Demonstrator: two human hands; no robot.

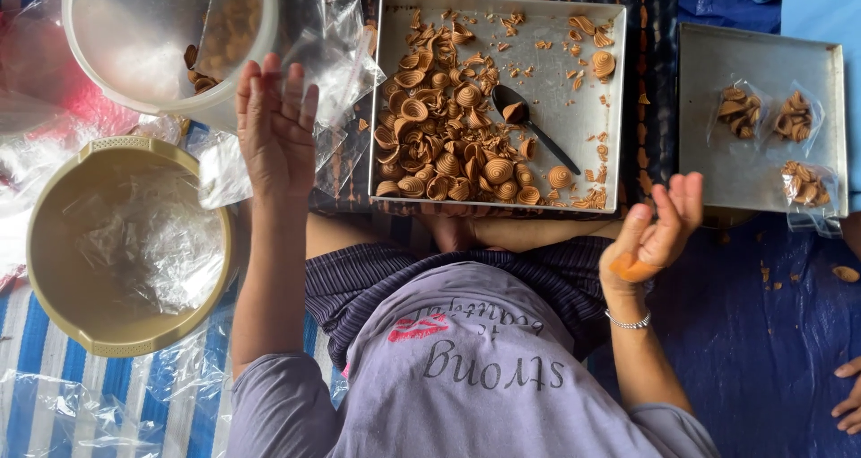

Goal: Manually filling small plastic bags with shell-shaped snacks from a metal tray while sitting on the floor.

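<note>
Grey shirt; left hand raised flat; right hand cupping snack.

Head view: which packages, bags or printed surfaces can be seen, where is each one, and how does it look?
Three small clear plastic bags: on the right metal tray, filled with brown spiral snacks.
Empty clear plastic bags: between white plastic tub and middle metal tray, beside the left hand.
Crumpled clear bags: inside beige round basin.
Grey shirt print: dark and red lettering.

place: home floor snack-packing spot | signs: striped mat; metal tray of spiral snacks
</note>
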